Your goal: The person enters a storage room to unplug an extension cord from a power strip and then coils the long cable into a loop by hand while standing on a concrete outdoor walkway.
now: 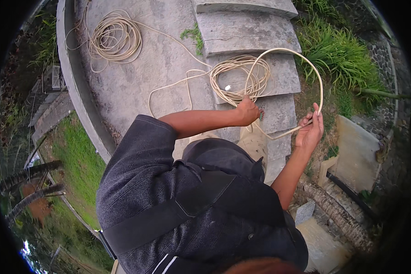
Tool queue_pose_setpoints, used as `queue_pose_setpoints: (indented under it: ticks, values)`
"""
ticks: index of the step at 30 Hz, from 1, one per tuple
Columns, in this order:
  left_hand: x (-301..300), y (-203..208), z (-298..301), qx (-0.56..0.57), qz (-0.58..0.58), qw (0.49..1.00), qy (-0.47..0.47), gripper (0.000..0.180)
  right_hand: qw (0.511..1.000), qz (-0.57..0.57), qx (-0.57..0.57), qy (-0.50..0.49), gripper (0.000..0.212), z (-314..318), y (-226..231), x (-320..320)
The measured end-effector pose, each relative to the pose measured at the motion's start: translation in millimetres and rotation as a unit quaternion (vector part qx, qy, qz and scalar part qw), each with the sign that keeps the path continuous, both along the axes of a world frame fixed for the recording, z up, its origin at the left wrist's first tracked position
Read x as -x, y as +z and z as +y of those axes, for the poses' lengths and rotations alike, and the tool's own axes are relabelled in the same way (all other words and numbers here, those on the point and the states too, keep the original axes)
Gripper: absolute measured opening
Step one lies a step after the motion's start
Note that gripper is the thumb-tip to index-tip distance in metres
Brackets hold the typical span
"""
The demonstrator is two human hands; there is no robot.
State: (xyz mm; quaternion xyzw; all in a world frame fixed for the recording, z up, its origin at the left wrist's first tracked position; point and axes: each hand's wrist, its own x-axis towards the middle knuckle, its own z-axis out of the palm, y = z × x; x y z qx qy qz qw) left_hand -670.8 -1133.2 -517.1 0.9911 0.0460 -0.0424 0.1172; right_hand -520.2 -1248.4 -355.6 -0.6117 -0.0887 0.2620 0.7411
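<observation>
A cream-coloured cable (266, 75) hangs in a coil of many turns in front of my legs, over the concrete steps. My left hand (248, 112) is closed around the near side of this coil. Out to the right, my right hand (311, 127) grips a single strand between thumb and fingers. From there a wide loop of cable (321, 84) arches up and back to the coil, while another stretch runs low toward my left hand. A small white piece (228, 87) shows within the coil; its kind is unclear.
A second loose cable coil (115, 37) lies on the concrete slab (164, 20) at the far left, joined by trailing strands. Curved concrete steps (249, 32) rise ahead. A low wall (73, 82) borders the slab. Leafy plants (338, 59) and a log (335, 212) are on the right.
</observation>
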Motion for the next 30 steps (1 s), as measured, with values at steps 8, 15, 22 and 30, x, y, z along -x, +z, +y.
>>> queue_pose_setpoints:
  ticks: [8, 15, 22, 30]
  values:
    - [-21.8, -20.2, -51.0, -0.272, -0.007, 0.962, 0.028, 0.028, 0.937, -0.077, 0.17, 0.295, 0.022, 30.0, -19.1, 99.8]
    - [2.4, 4.5, -28.3, -0.239, 0.034, 0.964, -0.114, 0.027, 0.87, -0.261, 0.193, 0.372, 0.02, 43.8, -31.1, 138.8]
    - [14.2, 8.0, -23.9, -0.201, 0.047, 0.966, -0.153, 0.028, 0.855, -0.342, 0.136, 0.365, 0.023, 54.6, -25.8, 149.6]
    - [19.4, 8.7, -15.1, -0.147, 0.063, 0.968, -0.195, 0.028, 0.787, -0.417, 0.149, 0.429, 0.014, 60.2, -35.4, 145.9]
